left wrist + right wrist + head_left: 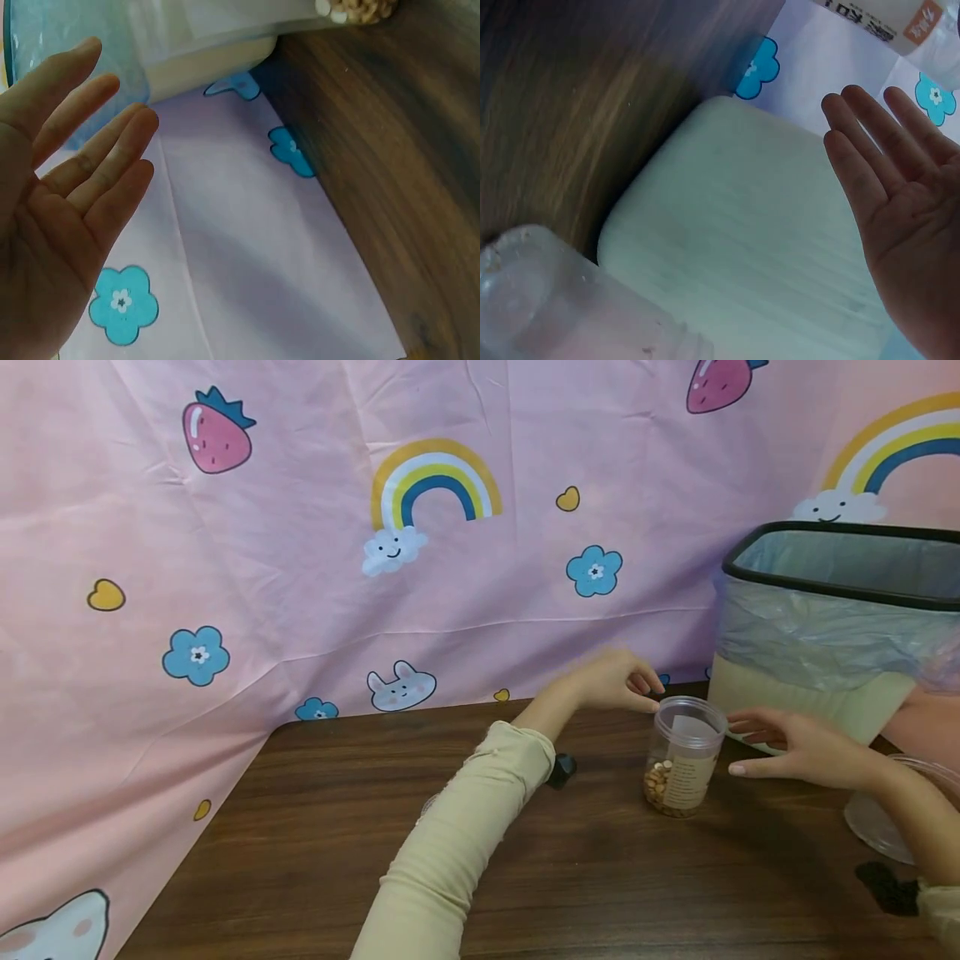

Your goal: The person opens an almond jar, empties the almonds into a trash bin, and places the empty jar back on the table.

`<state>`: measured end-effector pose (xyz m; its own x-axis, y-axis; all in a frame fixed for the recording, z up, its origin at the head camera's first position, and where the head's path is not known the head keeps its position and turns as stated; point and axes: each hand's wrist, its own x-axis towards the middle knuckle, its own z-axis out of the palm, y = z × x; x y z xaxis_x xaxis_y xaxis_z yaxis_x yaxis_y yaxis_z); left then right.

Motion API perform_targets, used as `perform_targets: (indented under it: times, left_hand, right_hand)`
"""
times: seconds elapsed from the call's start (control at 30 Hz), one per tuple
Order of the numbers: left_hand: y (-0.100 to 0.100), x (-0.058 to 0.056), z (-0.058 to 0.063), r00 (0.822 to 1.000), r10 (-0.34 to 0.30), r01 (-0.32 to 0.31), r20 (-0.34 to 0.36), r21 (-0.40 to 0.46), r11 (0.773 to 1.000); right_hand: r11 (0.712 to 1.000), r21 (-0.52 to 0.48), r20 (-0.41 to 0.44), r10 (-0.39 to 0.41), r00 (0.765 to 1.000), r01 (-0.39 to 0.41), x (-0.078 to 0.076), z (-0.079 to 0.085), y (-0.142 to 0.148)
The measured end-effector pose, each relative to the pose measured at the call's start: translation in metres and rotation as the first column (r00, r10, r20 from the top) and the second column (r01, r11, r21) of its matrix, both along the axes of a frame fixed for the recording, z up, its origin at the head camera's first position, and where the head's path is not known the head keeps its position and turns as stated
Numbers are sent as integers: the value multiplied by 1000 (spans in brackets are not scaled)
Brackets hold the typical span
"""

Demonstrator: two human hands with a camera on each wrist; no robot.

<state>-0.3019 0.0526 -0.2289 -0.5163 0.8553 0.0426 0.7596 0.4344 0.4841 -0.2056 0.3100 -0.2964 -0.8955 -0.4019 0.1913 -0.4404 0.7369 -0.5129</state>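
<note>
A clear plastic jar (692, 774) stands upright and lidless on the table, with a printed label and small tan pieces like nuts or beans in its bottom. My left hand (611, 681) hovers by the left of its rim, fingertips close to the edge and fingers loosely bent. In the left wrist view that hand (71, 187) shows an empty palm with extended fingers. On the jar's other side, my right hand (810, 747) faces it, thumb apart from the fingers. The right wrist view shows this hand (911, 199) holding nothing, its fingers nearly straight.
A pale bin (802, 693) with a black rim and bag liner stands behind my right hand. Another clear container (873, 827) sits at the right, partly behind my right forearm. A pink patterned cloth (300, 527) hangs behind the dark wooden table (315, 860).
</note>
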Motion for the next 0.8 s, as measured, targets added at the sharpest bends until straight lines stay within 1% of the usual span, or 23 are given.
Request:
perform_targets:
  times: [0.1,0.23,0.4,0.53,0.63,0.8]
  left_hand:
    - [3,4,-7,999,-13,13,30,5,1000]
    - [5,7,-14,998,-23,21,64,30,999]
    - [5,8,-19,998,-27,24,60,59,998]
    - [5,8,-22,998,-29,25,59,77,997]
    - [4,9,-24,998,-29,24,64,90,996]
    - [2,10,-25,998,-27,22,51,102,995]
  right_hand:
    - [1000,-26,15,3,1000,-3,-1,-5,-2]
    - [998,-66,33,25,999,-23,-3,-11,-5]
    - [996,-88,36,35,999,-32,-5,-18,-11]
    - [999,-38,3,4,1000,-3,-7,-23,-17]
    - [1000,-23,-12,-18,1000,17,-7,-26,-21]
    - [998,-60,1,-22,1000,22,-7,-32,-28]
